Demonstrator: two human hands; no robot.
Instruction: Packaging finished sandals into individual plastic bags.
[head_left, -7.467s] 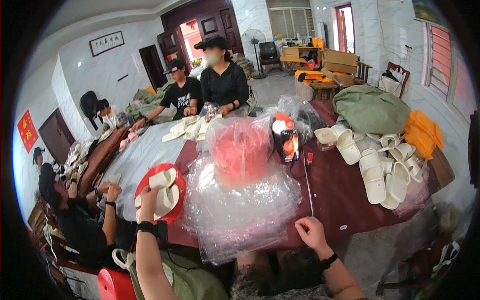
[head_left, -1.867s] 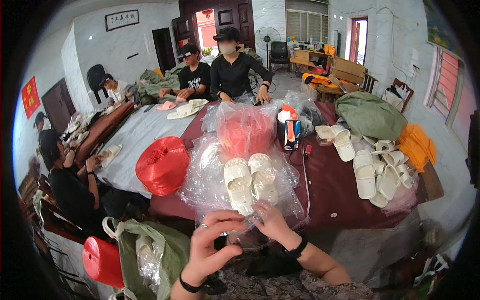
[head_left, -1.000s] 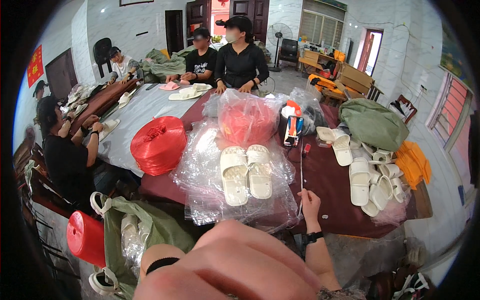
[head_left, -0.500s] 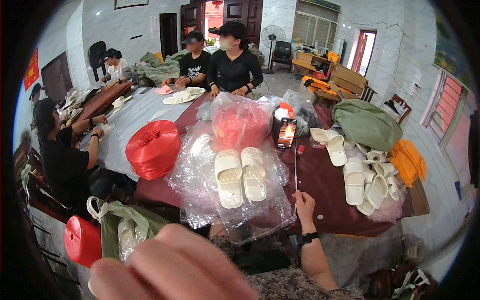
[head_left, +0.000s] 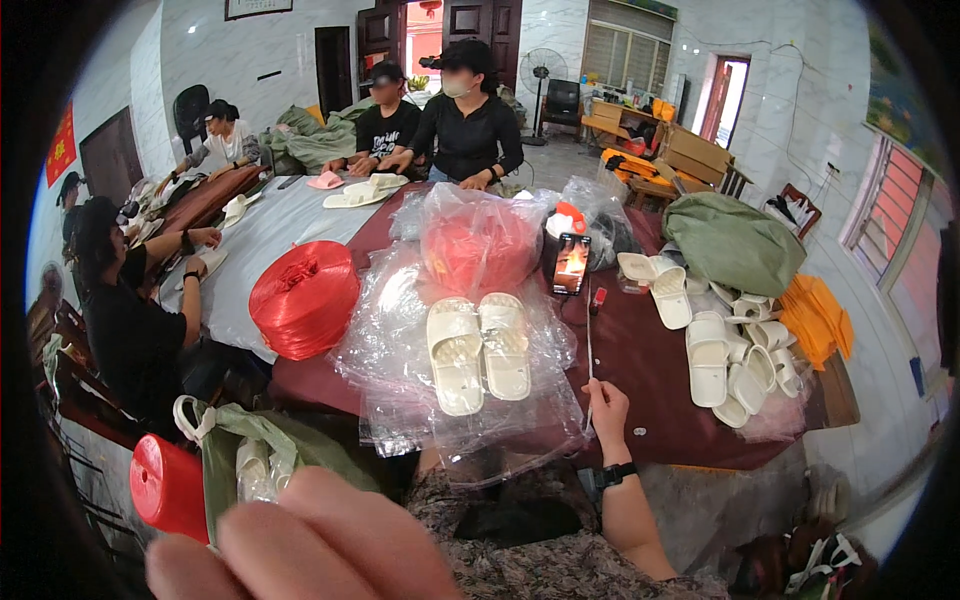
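Observation:
My left hand (head_left: pixel 310 535) looms large and blurred at the lower left, close to the camera; its fingers are bent and pressed together. Whatever they may hold is hidden. At the table's near edge, the fingers of my right hand (head_left: pixel 607 408) pinch a thin white cord (head_left: pixel 589 345) that runs up toward a lit phone (head_left: pixel 571 264). A pair of cream slippers, the left slipper (head_left: pixel 455 360) and the right slipper (head_left: pixel 504 350), lies side by side on clear plastic bags (head_left: pixel 395 345), just left of my right hand. Neither hand touches them.
Red twine rolls (head_left: pixel 304 298) stand left of the bags, and another red roll (head_left: pixel 168 485) sits below the table. Loose slippers (head_left: pixel 708 360) are heaped at right near a green sack (head_left: pixel 735 243) and orange bags (head_left: pixel 815 320). Several co-workers sit or stand around the tables.
My left hand has shifted slightly down and left. My right hand stays on the cord, and the slippers have not moved. At the back, the masked co-worker's hands have moved.

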